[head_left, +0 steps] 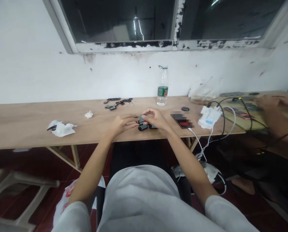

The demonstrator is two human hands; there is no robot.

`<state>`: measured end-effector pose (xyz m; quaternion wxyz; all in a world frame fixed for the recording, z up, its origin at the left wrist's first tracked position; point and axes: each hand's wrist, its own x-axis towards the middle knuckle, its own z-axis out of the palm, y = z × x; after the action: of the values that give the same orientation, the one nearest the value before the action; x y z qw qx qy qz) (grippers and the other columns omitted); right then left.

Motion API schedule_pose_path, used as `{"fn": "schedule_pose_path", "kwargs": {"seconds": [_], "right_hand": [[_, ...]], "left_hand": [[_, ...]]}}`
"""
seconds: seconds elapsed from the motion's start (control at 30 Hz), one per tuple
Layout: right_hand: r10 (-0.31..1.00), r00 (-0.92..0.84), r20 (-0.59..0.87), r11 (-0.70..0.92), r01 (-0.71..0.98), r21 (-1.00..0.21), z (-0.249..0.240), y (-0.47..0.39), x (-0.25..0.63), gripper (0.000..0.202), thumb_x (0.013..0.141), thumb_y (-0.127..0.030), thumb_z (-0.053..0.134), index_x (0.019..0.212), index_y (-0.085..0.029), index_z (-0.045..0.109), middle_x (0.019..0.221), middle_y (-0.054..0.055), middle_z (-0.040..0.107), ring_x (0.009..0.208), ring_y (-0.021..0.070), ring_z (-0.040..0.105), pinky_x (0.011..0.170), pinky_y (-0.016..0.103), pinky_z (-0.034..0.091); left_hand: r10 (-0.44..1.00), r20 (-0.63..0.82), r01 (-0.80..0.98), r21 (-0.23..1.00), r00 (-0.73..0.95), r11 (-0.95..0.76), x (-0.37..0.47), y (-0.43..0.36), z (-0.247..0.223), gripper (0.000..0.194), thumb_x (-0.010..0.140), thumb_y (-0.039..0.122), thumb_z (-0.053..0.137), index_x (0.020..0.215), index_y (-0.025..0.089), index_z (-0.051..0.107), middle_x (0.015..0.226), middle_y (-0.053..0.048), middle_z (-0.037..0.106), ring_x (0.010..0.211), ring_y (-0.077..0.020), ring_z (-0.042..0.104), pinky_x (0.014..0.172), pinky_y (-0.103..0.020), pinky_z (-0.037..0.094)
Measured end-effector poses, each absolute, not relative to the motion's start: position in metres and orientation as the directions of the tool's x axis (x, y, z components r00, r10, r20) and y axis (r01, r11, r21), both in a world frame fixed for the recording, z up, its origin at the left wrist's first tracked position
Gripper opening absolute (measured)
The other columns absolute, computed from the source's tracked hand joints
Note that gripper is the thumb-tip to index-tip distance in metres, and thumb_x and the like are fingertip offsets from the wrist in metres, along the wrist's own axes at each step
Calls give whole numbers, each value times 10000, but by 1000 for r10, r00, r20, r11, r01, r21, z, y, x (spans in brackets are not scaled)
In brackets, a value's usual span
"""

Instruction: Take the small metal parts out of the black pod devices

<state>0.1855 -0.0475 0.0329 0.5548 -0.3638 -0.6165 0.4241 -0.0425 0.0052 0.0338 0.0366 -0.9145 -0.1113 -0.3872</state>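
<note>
Your left hand (121, 124) and right hand (155, 118) meet at the near edge of the wooden table (25, 119), just right of its middle. Between them sits a small dark part (141, 120), raised a little off the tabletop. Your right fingers (147, 113) are curled over it from the right and above, pinching its far side, while the fingertips (133, 122) of your left hand press against its left side; both hands are closed around it, with only a narrow gap where the part shows. Two more dark pieces lie on the table just below your hands: one (143, 127) under the held part, and another (152, 126) tucked under your right palm, partly hidden.

Farther back and to the left lies a scatter of similar dark pieces (116, 102), well apart from your hands. A clear plastic bottle (162, 87) with a green label stands upright near the far edge, behind your right hand. To the right of your hands lie a phone (182, 121), a small dark oval object (185, 109) and a white charger (209, 117) with cables running off the table. On the left sit a crumpled white tissue (60, 128) and a smaller scrap (88, 114). At the far right, another person's hand (271, 104) reaches over the neighbouring table
</note>
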Motion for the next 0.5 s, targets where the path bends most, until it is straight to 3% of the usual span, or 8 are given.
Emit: {"fn": "schedule_pose_path", "kwargs": {"seconds": [0.13,0.3,0.4,0.5], "right_hand": [[917,-113,382,382,-23,-924,28,-47,181,349,747,-427,811,891,-182,609,909,40,709,654,151,695,589,252,572],[881,-20,472,468,177,-866,20,-24,184,201,792,-324,721,877,-175,616,875,48,715,742,171,690,686,280,567],[849,7,529,486,384,-785,20,8,190,115,782,-221,678,876,-164,644,901,51,724,833,169,680,778,270,539],[913,-31,406,340,607,-718,22,42,193,124,721,-132,657,842,-154,676,807,33,709,781,167,650,710,241,499]], "left_hand": [[231,735,249,88,638,-965,-44,9,30,267,972,411,635,1121,232,764,1183,-75,754,1071,-215,726,967,-338,585],[487,744,364,343,457,-866,-53,29,24,334,1009,427,538,1121,208,763,1065,-68,784,981,-226,741,934,-361,587],[635,625,468,440,454,-767,-66,51,19,305,949,426,605,1039,191,777,1077,-91,778,1021,-269,725,964,-408,570],[751,428,499,565,503,-657,-82,73,9,268,830,325,711,1029,151,759,1083,-132,768,1003,-295,727,929,-443,585]]}}
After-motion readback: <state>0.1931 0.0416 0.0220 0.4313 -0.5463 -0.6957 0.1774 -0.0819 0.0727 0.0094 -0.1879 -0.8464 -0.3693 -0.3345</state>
